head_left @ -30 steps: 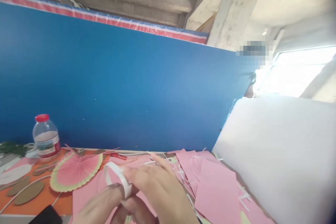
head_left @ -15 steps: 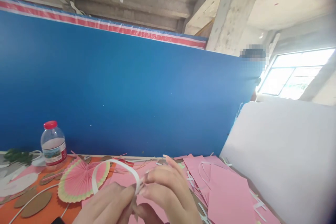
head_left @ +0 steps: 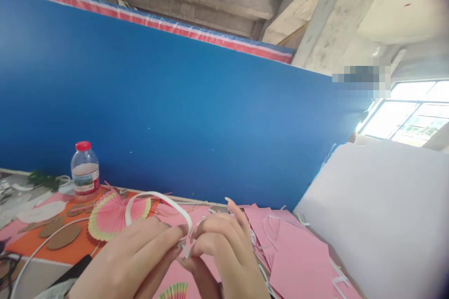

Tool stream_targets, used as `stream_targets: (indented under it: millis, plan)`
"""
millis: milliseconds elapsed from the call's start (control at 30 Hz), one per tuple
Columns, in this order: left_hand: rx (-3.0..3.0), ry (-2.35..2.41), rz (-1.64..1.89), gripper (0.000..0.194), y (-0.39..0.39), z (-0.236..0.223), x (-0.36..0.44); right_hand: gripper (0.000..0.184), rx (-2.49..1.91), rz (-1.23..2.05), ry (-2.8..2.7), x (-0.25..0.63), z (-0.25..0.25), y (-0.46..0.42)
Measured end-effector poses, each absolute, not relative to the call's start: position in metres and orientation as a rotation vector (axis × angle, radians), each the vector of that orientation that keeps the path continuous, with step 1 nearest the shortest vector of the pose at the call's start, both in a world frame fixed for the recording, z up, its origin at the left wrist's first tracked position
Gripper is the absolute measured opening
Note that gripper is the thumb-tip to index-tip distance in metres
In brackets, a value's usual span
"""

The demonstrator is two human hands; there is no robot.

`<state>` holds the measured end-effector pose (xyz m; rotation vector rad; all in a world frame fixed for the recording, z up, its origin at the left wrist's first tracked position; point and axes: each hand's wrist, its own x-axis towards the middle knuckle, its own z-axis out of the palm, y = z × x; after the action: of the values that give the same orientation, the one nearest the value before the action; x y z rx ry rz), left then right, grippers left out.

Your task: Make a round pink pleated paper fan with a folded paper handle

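My left hand (head_left: 136, 257) and my right hand (head_left: 224, 247) meet at the lower middle, fingertips close together. Between them they pinch a narrow white strip (head_left: 164, 197), which arches up and curves back down behind my left hand. The end of the strip at my fingertips is partly hidden. Beyond my left hand lies a pink pleated paper fan (head_left: 112, 217) with a yellow-green edge. Part of a second pleated piece (head_left: 174, 291) with green and yellow stripes shows below my hands.
Pink paper sheets (head_left: 301, 261) and white strip scraps spread to the right. At the left stand a red-capped bottle (head_left: 85, 173) and brown cardboard ovals (head_left: 63, 237) on orange sheet. A blue panel (head_left: 196, 117) rises behind; a white board (head_left: 379, 205) leans right.
The view has tilted and shifted, showing more of the table at the left. My hands stay together on the strip, with their fingertips slightly moved. The striped pleated piece has come into view.
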<state>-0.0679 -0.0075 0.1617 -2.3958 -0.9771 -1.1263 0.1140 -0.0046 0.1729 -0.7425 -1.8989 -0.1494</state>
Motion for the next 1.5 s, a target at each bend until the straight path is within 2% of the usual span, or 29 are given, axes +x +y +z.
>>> stream_targets:
  millis: [267, 433, 600, 700, 800, 900, 1000, 1300, 1500]
  plan:
    - [-2.478, -1.13, -0.915, 0.021, -0.029, 0.15, -0.083, 0.012, -0.827, 0.018, -2.277, 0.123, 0.188, -0.014]
    - [-2.339, -1.322, -0.884, 0.017, -0.042, 0.119, -0.107, 0.009, -0.733, -0.114, -2.606, 0.1, 0.184, -0.009]
    - [-2.482, -1.274, -0.759, 0.024, -0.055, 0.072, -0.114, 0.012, -0.911, 0.031, -2.663, 0.103, 0.126, -0.018]
    - [-2.569, -1.258, -0.767, 0.028, -0.063, 0.042, -0.103, 0.015, -1.089, 0.208, -2.447, 0.113, 0.076, -0.033]
    - [-2.647, -1.373, -0.794, 0.028, -0.07, 0.015, -0.09, 0.012, -1.192, 0.23, -2.329, 0.122, 0.035, -0.051]
    - [-2.675, -1.428, -0.834, 0.029, -0.077, -0.01, -0.086, 0.022, -1.201, 0.211, -2.227, 0.129, 0.007, -0.064]
    - [-2.612, -1.482, -0.849, 0.034, -0.085, -0.028, -0.088, 0.025, -1.195, 0.228, -2.169, 0.133, -0.011, -0.072]
    - [-2.534, -1.611, -0.752, 0.037, -0.091, -0.019, -0.086, 0.013, -1.362, 0.535, -1.986, 0.123, -0.021, -0.077]
    - [-2.564, -1.666, -0.667, 0.031, -0.088, -0.015, -0.085, 0.016, -1.401, 0.771, -1.914, 0.121, -0.019, -0.075]
